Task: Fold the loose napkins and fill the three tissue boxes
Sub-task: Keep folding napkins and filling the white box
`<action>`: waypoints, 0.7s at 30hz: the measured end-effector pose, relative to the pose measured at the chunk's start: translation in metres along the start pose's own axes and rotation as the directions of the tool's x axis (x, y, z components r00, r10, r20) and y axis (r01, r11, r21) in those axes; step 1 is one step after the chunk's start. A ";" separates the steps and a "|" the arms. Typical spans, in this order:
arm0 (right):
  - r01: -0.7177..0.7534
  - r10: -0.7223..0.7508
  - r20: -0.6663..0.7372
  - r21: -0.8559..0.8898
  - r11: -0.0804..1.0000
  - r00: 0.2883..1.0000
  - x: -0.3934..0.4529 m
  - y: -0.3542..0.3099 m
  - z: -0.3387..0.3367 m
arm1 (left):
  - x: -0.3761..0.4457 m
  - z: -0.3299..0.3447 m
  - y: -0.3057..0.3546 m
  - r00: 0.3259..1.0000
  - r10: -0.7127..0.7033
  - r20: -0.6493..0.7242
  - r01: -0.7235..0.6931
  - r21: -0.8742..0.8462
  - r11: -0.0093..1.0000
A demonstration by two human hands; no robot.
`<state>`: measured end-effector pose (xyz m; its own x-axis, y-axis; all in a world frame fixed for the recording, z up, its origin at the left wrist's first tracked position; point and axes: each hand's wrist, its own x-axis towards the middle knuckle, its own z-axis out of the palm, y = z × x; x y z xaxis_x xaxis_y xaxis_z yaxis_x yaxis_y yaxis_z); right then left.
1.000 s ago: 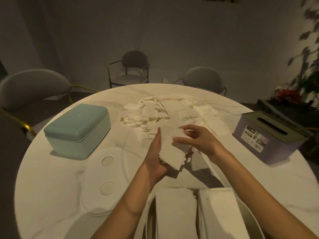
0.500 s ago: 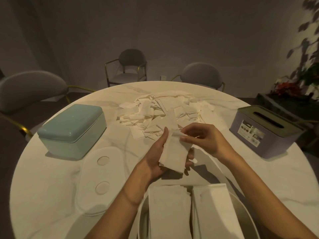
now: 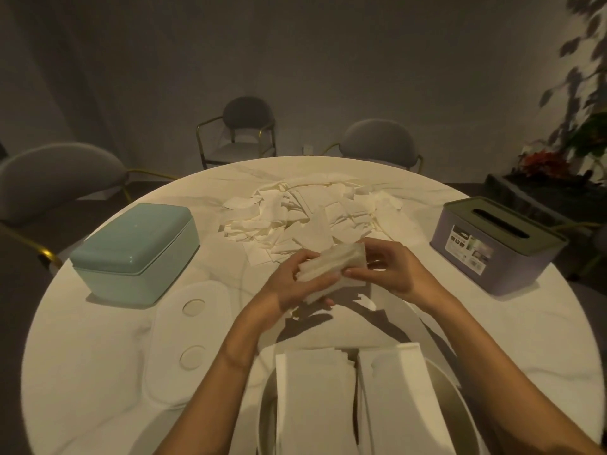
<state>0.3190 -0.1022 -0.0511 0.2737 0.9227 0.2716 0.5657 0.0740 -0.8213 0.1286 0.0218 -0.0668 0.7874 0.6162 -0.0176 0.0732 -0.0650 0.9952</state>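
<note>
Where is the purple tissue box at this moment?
The purple tissue box stands at the table's right edge, right of the loose napkin pile, beyond the right hand.

Both forearms reach forward and angle inward, so the 2 hands meet. The left hand [image 3: 292,284] curls its fingers around a folded napkin [image 3: 331,270]; the right hand [image 3: 391,274] pinches its other end.

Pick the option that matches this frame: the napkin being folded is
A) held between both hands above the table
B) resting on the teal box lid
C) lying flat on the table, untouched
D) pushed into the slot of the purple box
A: the left hand and right hand both grip the folded napkin above the marble table, near the loose napkin pile.
</note>
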 end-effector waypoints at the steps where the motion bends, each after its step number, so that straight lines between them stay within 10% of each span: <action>1: 0.001 -0.001 -0.018 -0.011 1.000 1.000 0.001 0.002 0.002 | 0.001 -0.001 -0.004 0.994 0.093 -0.065 -0.084 0.135 0.987; 7: -0.005 0.000 -0.064 -0.070 0.998 0.998 0.002 0.016 0.019 | 0.009 -0.001 -0.026 0.932 0.313 -0.181 -0.232 0.364 0.902; 21: 0.159 -0.159 0.015 -0.192 0.968 0.987 0.002 0.024 0.032 | 0.016 0.010 -0.022 0.939 0.219 -0.265 -0.165 0.210 0.964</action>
<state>0.3083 -0.0861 -0.0866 0.1681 0.9049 0.3909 0.7410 0.1455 -0.6555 0.1458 0.0258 -0.0896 0.5936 0.7722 0.2268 0.0690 -0.3297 0.9416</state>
